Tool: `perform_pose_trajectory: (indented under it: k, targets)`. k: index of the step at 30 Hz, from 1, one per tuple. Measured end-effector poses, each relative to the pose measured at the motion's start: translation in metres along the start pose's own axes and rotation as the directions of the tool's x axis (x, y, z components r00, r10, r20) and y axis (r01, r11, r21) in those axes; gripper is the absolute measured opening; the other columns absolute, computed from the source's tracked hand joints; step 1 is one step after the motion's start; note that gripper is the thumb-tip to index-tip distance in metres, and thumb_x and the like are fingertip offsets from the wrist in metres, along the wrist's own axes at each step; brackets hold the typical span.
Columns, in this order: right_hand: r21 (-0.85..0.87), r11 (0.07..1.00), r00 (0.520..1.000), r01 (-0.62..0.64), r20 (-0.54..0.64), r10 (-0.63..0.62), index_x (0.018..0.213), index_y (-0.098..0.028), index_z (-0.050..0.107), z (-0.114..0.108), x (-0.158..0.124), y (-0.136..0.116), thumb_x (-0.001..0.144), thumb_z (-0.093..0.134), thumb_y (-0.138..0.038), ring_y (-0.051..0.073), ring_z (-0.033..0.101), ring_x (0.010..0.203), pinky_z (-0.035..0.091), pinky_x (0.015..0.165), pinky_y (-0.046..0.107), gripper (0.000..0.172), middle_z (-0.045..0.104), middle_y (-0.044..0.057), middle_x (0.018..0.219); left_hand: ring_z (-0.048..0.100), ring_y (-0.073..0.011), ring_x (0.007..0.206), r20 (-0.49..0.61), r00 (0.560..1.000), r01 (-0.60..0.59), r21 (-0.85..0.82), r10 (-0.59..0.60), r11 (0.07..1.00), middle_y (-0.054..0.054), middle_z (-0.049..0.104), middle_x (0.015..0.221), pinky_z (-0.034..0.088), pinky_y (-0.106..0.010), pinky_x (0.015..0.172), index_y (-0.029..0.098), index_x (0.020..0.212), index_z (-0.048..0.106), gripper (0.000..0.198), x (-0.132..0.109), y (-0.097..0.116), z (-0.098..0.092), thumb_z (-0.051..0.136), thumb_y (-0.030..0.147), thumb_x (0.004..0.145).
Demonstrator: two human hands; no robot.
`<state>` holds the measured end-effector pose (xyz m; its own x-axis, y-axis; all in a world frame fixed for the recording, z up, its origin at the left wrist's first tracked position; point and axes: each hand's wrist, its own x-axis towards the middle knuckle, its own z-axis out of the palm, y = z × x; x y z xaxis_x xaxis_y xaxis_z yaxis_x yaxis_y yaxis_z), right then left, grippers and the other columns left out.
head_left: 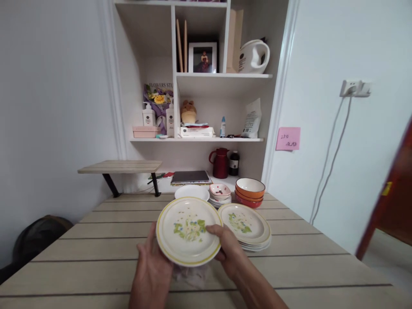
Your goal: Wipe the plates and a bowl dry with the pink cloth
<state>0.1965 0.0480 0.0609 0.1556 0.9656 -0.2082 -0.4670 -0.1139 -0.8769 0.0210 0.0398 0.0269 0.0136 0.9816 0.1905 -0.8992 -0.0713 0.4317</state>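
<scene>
Head view: plate [189, 231] between both hands [230, 251]

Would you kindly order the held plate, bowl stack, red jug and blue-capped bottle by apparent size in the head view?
1. Held plate, nearest of these
2. Bowl stack
3. Red jug
4. Blue-capped bottle

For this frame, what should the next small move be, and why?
Probably bring the left thumb over the rim of the held plate before shifting it: the right hand has its thumb on the plate's face, while the left hand lies open at the opposite side, its thumb off the rim.
</scene>
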Motion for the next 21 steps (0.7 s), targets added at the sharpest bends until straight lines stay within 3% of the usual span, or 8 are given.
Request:
perform_pose_trajectory:
  k: [2,6,9,11,15,21]
  targets:
    - [0.028,0.999,0.999,0.035,-0.026,-0.034,0.063,-0.018,0.052,-0.020,0.002,-0.010,0.064,0.063,-0.028,0.004,0.027,0.029,0.013,0.029,0.016,0.015,0.046,-0.006,0.041,0.054,-0.0223,0.126,-0.105,0.990,-0.081,0.127,0.094,0.989,-0.010,0.061,0.135,0.031,-0.044,0.115,0.030,0.138,0.050,0.049,0.000,0.005,-0.001,0.046,0.049,0.093]
    - [-0.019,0.998,0.992,0.059,-0.113,-0.060,0.053,-0.021,0.041,-0.068,0.004,-0.030,0.069,0.058,-0.032,0.003,0.018,0.027,0.012,0.029,0.017,0.026,0.034,-0.008,0.034,0.055,-0.0193,0.125,-0.272,0.948,-0.083,0.288,0.164,0.954,-0.009,0.063,0.132,0.028,-0.040,0.118,0.022,0.127,0.058,0.037,-0.001,0.010,-0.007,0.048,0.031,0.093]
    - [-0.083,0.995,0.974,0.058,-0.214,-0.074,0.050,-0.021,0.039,-0.100,0.004,-0.037,0.070,0.057,-0.029,0.003,0.018,0.026,0.010,0.030,0.017,0.028,0.033,-0.008,0.032,0.055,-0.0226,0.125,-0.296,0.909,-0.139,0.450,0.294,0.882,-0.009,0.065,0.127,0.029,-0.041,0.117,0.018,0.119,0.063,0.039,-0.003,0.008,-0.005,0.060,0.037,0.085]
    - [-0.112,0.993,0.965,0.046,-0.252,-0.073,0.049,-0.020,0.039,-0.117,0.003,-0.037,0.069,0.056,-0.027,0.002,0.018,0.026,0.009,0.030,0.016,0.027,0.034,-0.007,0.032,0.051,-0.0246,0.128,-0.259,0.895,-0.124,0.637,0.362,0.761,-0.008,0.063,0.130,0.028,-0.044,0.117,0.020,0.119,0.062,0.045,-0.005,0.006,-0.001,0.063,0.045,0.082]
    - [-0.148,0.989,0.951,0.015,-0.304,-0.060,0.047,-0.020,0.039,-0.141,0.001,-0.039,0.072,0.054,-0.025,0.002,0.020,0.025,0.008,0.031,0.016,0.030,0.034,-0.006,0.031,0.041,-0.0260,0.137,-0.205,0.933,0.030,0.863,0.295,0.504,-0.007,0.052,0.143,0.025,-0.046,0.118,0.022,0.128,0.056,0.053,-0.006,0.000,0.004,0.056,0.052,0.084]
    - [-0.182,0.983,0.945,-0.007,-0.323,-0.053,0.050,-0.019,0.041,-0.162,0.000,-0.047,0.082,0.050,-0.024,0.003,0.021,0.028,0.014,0.031,0.015,0.034,0.031,-0.007,0.031,0.037,-0.0253,0.139,-0.092,0.988,0.049,0.947,0.122,0.317,-0.010,0.046,0.147,0.024,-0.043,0.118,0.018,0.133,0.050,0.061,0.000,-0.009,-0.009,0.045,0.057,0.086]
